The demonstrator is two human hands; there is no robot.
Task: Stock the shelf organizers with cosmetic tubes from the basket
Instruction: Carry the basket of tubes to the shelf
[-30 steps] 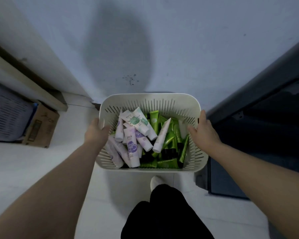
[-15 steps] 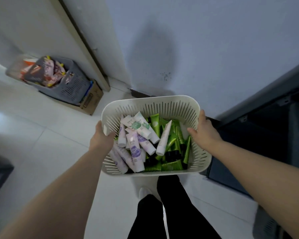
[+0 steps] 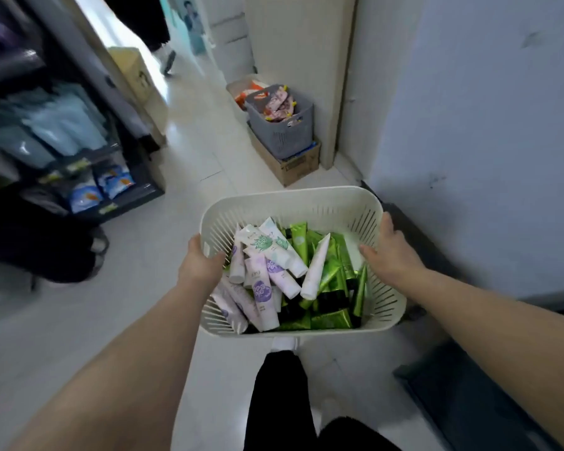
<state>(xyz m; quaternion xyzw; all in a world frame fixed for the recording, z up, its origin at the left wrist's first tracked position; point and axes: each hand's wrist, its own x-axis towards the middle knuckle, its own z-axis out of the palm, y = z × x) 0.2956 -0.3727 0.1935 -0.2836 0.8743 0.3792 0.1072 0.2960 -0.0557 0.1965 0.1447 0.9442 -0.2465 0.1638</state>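
Cream-white for the basket [image 3: 306, 203], thin vertical slits patterning its walls. Inside: metallic sheen on the green tubes [image 3: 298, 242], round purple print on the white-and-purple tubes [image 3: 261, 289], green print on the white-and-green tubes [image 3: 275, 247], black on the caps [image 3: 331, 301]. Grey for the bin [image 3: 284, 135], brown for the cardboard box [image 3: 298, 167], black for the trousers [image 3: 277, 402].
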